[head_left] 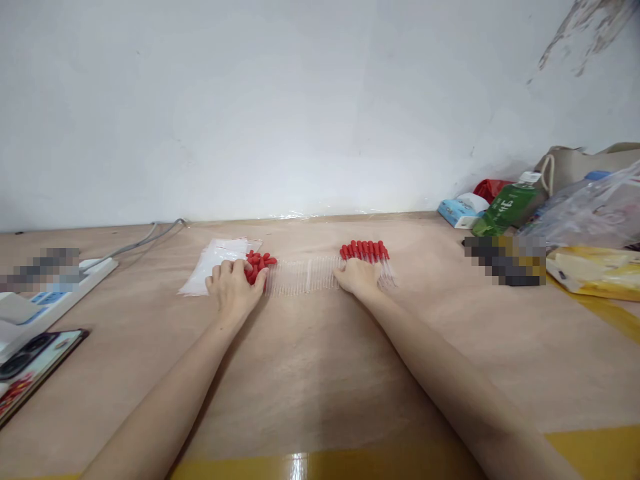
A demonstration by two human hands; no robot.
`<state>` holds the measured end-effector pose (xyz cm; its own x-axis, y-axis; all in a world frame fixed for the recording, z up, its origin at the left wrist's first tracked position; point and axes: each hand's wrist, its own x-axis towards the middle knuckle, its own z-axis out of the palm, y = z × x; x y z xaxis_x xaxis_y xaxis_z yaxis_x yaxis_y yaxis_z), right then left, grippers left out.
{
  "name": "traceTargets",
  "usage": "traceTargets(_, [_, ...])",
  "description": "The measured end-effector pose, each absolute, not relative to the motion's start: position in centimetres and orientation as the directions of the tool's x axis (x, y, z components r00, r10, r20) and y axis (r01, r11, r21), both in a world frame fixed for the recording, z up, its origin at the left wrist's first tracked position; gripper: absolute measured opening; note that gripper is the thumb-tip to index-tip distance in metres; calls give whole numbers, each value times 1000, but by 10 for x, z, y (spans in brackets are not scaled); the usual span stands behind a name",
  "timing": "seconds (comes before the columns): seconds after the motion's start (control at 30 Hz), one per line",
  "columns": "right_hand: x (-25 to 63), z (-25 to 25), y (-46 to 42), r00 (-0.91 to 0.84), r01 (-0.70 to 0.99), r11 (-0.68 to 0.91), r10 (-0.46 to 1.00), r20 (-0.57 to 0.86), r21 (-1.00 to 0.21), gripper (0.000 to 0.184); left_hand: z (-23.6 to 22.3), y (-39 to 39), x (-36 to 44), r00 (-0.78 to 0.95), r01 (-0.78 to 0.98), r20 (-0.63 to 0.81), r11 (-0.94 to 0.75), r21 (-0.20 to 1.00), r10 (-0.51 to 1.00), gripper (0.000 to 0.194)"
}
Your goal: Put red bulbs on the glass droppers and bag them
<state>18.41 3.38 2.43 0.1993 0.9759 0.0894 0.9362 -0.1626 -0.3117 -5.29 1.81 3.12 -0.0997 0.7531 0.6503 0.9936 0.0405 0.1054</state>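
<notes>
A row of thin clear glass tubes (303, 277) lies side by side on the brown-covered table. At its left end, my left hand (233, 287) curves over a small heap of red rubber bulbs (259, 263), thumb apart from the fingers. My right hand (361, 275) is at the row's right end, thumb side against the tubes, fingers bent and partly hidden; anything between them cannot be made out. Just beyond and beside it lie several glass droppers with red bulbs (367, 250) fitted, bulbs toward the wall.
White plastic sheets or bags (207, 267) lie left of the bulbs. Farther left are a power strip (90, 273) with a grey cable and a phone (35, 367). A tissue pack (457, 212), a green bottle (507, 207) and a yellow package (597, 270) stand at right.
</notes>
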Motion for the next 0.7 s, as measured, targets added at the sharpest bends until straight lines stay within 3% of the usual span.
traceTargets(0.1, [184, 23, 34, 203, 934, -162, 974, 97, -320, 27, 34, 18, -59, -82, 995, 604, 98, 7, 793, 42])
traceTargets(0.23, [185, 23, 34, 196, 924, -157, 978, 77, -350, 29, 33, 16, -57, -51, 995, 580, 89, -36, 813, 37])
traceTargets(0.7, [198, 33, 31, 279, 837, -142, 942, 188, -528, 20, 22, 27, -62, 3, 1000, 591, 6, -13, 806, 23])
